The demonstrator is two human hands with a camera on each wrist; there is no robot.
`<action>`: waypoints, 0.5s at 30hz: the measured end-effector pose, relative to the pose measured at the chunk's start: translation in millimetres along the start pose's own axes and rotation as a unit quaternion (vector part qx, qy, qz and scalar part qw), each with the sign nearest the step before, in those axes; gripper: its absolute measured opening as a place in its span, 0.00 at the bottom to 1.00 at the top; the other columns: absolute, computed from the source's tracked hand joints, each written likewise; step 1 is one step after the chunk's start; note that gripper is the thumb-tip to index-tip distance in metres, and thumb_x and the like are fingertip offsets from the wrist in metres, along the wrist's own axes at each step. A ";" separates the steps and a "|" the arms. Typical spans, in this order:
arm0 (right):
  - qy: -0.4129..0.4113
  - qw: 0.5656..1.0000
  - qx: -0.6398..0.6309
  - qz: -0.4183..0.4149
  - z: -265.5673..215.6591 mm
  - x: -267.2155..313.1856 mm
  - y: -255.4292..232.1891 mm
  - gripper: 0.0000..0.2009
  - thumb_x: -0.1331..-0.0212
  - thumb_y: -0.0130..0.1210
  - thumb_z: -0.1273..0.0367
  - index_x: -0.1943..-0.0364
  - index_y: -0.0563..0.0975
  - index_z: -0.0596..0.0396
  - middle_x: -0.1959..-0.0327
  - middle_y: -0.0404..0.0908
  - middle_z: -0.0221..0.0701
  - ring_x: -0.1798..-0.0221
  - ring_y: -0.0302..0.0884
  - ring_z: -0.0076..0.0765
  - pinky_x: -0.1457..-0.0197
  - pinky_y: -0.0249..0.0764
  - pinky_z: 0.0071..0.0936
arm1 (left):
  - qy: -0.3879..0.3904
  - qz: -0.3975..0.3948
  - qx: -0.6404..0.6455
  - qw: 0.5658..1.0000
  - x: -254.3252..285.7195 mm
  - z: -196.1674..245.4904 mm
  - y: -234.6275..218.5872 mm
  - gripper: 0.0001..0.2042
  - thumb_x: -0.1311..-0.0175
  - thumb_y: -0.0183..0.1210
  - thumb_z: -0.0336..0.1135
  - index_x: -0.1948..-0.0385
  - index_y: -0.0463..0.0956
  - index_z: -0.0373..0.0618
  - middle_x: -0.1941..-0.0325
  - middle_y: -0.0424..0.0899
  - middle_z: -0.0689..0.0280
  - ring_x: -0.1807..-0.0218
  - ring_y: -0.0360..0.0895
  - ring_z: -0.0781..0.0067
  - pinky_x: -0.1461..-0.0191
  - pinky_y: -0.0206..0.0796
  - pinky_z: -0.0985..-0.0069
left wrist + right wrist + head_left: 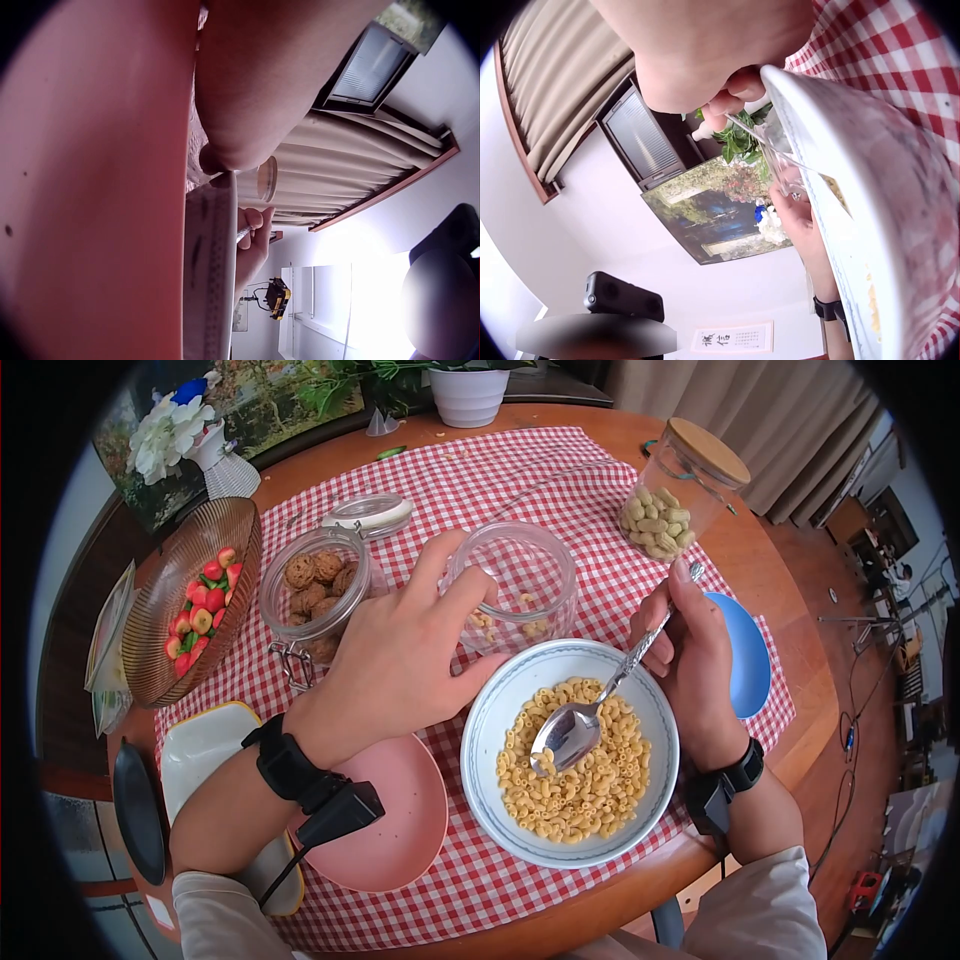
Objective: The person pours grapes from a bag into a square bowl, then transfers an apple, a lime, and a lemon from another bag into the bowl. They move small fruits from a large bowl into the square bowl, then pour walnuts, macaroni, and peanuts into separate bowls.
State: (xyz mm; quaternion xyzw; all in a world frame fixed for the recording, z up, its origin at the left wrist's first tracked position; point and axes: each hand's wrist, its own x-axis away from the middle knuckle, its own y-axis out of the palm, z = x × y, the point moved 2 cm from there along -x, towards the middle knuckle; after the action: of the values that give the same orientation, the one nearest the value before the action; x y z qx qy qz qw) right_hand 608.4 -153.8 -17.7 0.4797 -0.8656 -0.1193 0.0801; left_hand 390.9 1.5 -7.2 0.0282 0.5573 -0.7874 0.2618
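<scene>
My right hand [688, 670] pinches the patterned handle of a metal spoon [570, 734] between thumb and fingers. The spoon's head sits on dry elbow macaroni [590, 800] in a white bowl with a blue-patterned rim [478, 800]. With fingers spread, my left hand [400, 650] reaches over the near left side of a clear glass jar [555, 575]. Its fingers overlap the jar's rim, and the thumb lies right at the bowl's edge. A few macaroni pieces lie in the bottom of that jar. In the right wrist view, the left hand [802, 225] shows behind the spoon handle.
A jar of walnuts [320, 585] with its lid flipped back stands left. A pink plate [400, 830], a white dish [205, 735] and an amber bowl [150, 650] of small red fruits are nearby. A wooden-lidded jar [665, 520] and blue plate [742, 660] are right.
</scene>
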 end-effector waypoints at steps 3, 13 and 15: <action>0.007 1.000 -0.008 -0.006 0.1 -1.4 -2.0 0.27 0.22 0.48 0.48 0.76 0.76 0.52 0.88 0.63 0.22 0.85 0.56 0.18 0.79 0.53 0.20 | -0.006 -0.006 0.003 1.000 -0.3 0.6 -0.7 0.21 0.43 0.73 0.42 0.51 0.75 0.49 0.25 0.65 0.51 0.53 0.85 0.43 0.52 0.77 0.58; -0.021 0.985 -0.150 0.080 -7.0 -3.5 2.5 0.22 0.18 0.43 0.51 0.63 0.77 0.51 0.79 0.73 0.23 0.81 0.59 0.20 0.77 0.55 0.21 | -0.001 0.003 -0.001 1.000 -0.3 0.2 0.2 0.23 0.43 0.73 0.42 0.51 0.74 0.48 0.25 0.64 0.51 0.54 0.85 0.43 0.53 0.77 0.57; -0.021 0.985 -0.151 0.081 -6.0 -2.5 0.1 0.23 0.18 0.43 0.49 0.63 0.77 0.51 0.80 0.73 0.23 0.81 0.59 0.20 0.76 0.55 0.20 | 0.026 0.013 -0.012 1.000 -0.6 -2.3 1.1 0.24 0.42 0.72 0.45 0.49 0.73 0.46 0.27 0.66 0.48 0.60 0.86 0.45 0.57 0.78 0.57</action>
State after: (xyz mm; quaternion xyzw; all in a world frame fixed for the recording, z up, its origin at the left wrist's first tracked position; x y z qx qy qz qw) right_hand 611.1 -152.4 -12.0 0.3878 -0.8750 -0.2519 0.1433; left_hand 391.3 3.5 -8.8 0.0530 0.5726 -0.7764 0.2578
